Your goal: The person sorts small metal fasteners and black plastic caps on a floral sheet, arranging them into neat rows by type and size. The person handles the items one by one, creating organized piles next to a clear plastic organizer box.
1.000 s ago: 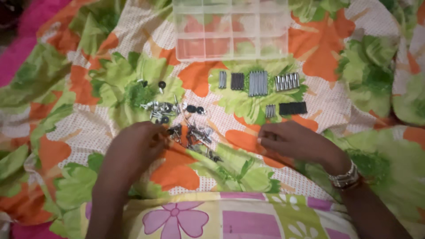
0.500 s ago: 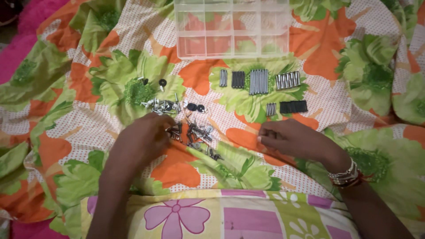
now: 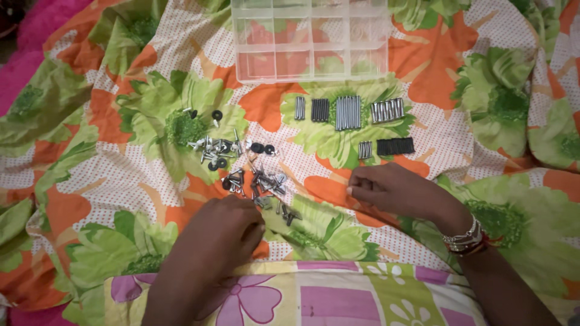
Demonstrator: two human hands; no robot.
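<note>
A floral bedsheet [image 3: 121, 181] in orange, green and white carries everything, rumpled and soft, so small parts sink into its folds. At its far edge, about the middle, lies a clear plastic compartment box [image 3: 311, 39], its cells apparently empty. Just nearer than the box, sorted rows of fasteners lie side by side: a long row of silver screws [image 3: 348, 112], shorter silver bolts [image 3: 387, 111] to the right, dark screws [image 3: 320, 110] and a small silver set [image 3: 300, 108] to the left, with a black row [image 3: 396, 146] and a few short silver pieces [image 3: 365, 150] below them.

Left of centre sits the loose heap of mixed screws and washers [image 3: 257, 181], with a second scatter [image 3: 214, 148] just beyond it and two black-headed pieces [image 3: 205, 113] further off.

The left hand [image 3: 220, 235] is at the near edge of the heap, fingers curled in loosely; whether they pinch a piece I cannot tell, since the fingertips are hidden. The right hand [image 3: 389, 190] rests on the sheet near the middle, loosely curled, holding nothing that shows; a bracelet [image 3: 465, 236] is on its wrist.

The screws look light, stiff, smooth and prone to rolling or tangling; each is probably best pinched by the shank between thumb and forefinger
</note>
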